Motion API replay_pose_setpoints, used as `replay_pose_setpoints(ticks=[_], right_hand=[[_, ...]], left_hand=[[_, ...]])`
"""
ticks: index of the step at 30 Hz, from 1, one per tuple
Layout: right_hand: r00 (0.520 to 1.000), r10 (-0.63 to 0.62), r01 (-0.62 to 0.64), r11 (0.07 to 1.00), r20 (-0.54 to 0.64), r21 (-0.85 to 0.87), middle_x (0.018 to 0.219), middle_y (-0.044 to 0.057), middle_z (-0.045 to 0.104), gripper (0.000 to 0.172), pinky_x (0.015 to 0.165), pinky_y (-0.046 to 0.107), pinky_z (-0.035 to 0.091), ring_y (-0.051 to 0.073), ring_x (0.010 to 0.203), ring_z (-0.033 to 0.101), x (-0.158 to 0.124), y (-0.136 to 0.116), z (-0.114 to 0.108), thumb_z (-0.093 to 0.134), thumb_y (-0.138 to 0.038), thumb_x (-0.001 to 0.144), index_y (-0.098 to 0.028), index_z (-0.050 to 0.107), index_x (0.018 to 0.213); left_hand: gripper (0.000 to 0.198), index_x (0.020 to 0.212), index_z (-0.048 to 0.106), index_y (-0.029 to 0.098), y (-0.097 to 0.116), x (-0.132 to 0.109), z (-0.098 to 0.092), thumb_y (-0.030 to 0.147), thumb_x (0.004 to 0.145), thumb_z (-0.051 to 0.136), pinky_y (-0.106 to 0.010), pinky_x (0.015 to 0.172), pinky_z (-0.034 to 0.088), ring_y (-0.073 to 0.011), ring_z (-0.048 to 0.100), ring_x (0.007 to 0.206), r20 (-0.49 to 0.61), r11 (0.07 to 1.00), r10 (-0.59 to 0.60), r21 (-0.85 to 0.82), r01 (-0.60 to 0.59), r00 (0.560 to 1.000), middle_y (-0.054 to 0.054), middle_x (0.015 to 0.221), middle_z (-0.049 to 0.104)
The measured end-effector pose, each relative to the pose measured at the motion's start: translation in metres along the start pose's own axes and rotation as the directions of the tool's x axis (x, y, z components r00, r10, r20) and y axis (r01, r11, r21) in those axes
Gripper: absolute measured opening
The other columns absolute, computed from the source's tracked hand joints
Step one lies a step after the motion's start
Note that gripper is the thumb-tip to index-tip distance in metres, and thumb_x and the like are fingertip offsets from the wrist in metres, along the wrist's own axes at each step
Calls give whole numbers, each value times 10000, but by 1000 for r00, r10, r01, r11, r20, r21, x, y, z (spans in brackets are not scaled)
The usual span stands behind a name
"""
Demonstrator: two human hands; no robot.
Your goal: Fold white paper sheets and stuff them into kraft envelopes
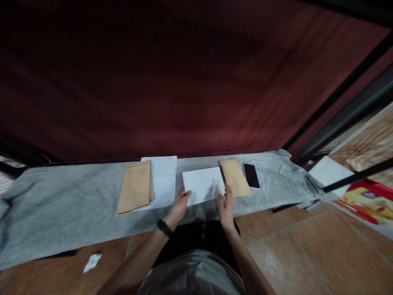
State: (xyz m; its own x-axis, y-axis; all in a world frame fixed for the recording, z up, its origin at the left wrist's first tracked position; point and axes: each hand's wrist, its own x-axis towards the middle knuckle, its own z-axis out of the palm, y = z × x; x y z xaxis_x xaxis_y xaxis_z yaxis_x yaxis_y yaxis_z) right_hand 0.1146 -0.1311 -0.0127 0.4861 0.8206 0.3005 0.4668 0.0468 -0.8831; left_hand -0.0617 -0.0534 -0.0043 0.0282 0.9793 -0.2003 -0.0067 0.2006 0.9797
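A white sheet of paper (202, 184) is held level over the grey cloth. My left hand (179, 206) grips its lower left corner, thumb on top. At its right edge is my right hand (226, 208), thumb and fingers around the border. Brown envelopes (135, 186) lie stacked on the left, partly over white sheets (165, 184). Another brown envelope (236, 177) rests just right of the held paper, close to my right fingers.
A grey cloth (76, 196) covers the long narrow table. A dark phone (251, 176) lies right of the single envelope. Behind hangs a dark red curtain (196, 102). A red and yellow box (368, 200) stands at the far right; a crumpled white scrap (92, 262) is on the tiled floor.
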Motion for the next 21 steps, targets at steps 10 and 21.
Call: replay_pose_setpoints(ticks=[10, 21], right_hand=[[841, -320, 489, 794, 436, -361, 1573, 123, 409, 489, 1171, 474, 350, 247, 1468, 341, -6, 16, 32, 335, -290, 1037, -162, 416, 1502], [865, -165, 441, 701, 475, -561, 1549, 115, 446, 478, 1182, 476, 282, 274, 1437, 394, -1, 19, 51, 372, -323, 1036, -170, 475, 1478]], left_hand=[[280, 1126, 671, 135, -6, 17, -16, 141, 883, 531, -378, 898, 513, -266, 710, 947, -29, 828, 95, 557, -63, 995, -140, 975, 751], [517, 1504, 383, 113, -16, -5, -4, 218, 998, 364, -481, 1170, 343, -292, 380, 1446, 453, 94, 505, 817, -569, 735, -170, 1539, 440]])
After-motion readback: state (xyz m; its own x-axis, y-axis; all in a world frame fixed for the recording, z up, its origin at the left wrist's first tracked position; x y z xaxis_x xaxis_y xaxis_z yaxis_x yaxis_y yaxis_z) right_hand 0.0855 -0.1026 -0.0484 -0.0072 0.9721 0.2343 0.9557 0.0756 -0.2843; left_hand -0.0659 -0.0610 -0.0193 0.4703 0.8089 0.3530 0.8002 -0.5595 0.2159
